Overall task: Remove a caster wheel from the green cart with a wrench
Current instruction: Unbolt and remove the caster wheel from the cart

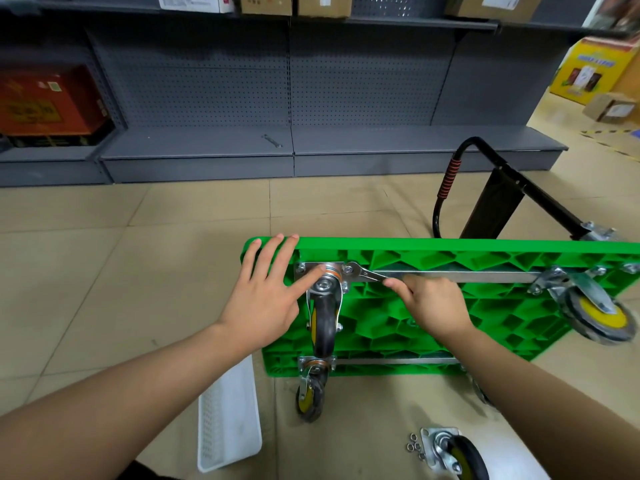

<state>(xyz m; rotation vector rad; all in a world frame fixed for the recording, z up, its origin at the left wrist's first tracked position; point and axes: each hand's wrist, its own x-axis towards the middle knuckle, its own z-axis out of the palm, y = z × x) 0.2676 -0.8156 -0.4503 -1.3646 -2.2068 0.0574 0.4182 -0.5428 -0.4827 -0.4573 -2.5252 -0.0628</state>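
Observation:
The green cart [433,306] lies upside down on the floor, ribbed underside up. My left hand [266,292] lies flat with straight fingers on the cart's left corner, thumb touching the top of a black caster wheel [323,323]. My right hand [429,306] grips the handle of a silver wrench [367,273]. The wrench's head sits on a bolt at the right corner of that caster's mounting plate. A second caster [311,393] is below it and a third [588,313] at the right.
A loose caster [453,452] with several washers [415,446] lies on the floor near my right arm. A white tray [228,420] lies bottom left. The black cart handle [485,192] sticks out behind. Grey shelving holds another wrench [272,141].

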